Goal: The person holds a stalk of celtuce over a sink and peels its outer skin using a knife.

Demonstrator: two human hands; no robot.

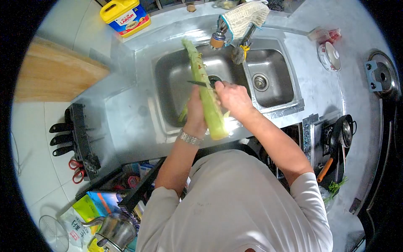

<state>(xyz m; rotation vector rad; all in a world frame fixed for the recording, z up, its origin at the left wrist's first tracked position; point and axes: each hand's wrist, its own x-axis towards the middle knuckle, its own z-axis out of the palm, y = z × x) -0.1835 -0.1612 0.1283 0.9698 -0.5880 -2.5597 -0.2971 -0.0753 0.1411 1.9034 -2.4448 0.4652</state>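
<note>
Stalk (208, 98) long and green, held at a slant above the large basin (170, 82); thin end toward the far edge, thick pale end toward the person's shirt (239, 201), over the near counter edge. I see the left hand (196, 107) closed around its left side, fingers partly hidden behind it, metal watch (189, 137) on that wrist. Right hand (234, 99) closed on a knife (197, 83), handle mostly hidden in the grip; dark blade lies across the stalk, tip past its left side. Brownish marks dot the stalk's upper half. Green strip (183, 113) hangs or lies beside the left hand; I can't tell which.

Small basin (270, 77) to the right, drain bare. Beyond, a cloth (245, 19) drapes over the faucet (217, 38), scrubber (238, 54) just beside. Yellow jug (126, 17) at far left; lidded bowl (329, 56) at far right. I log a knife rack (79, 134) and red scissors (77, 171) on the left, kettle (116, 231) below them, wok (336, 138) on the right.
</note>
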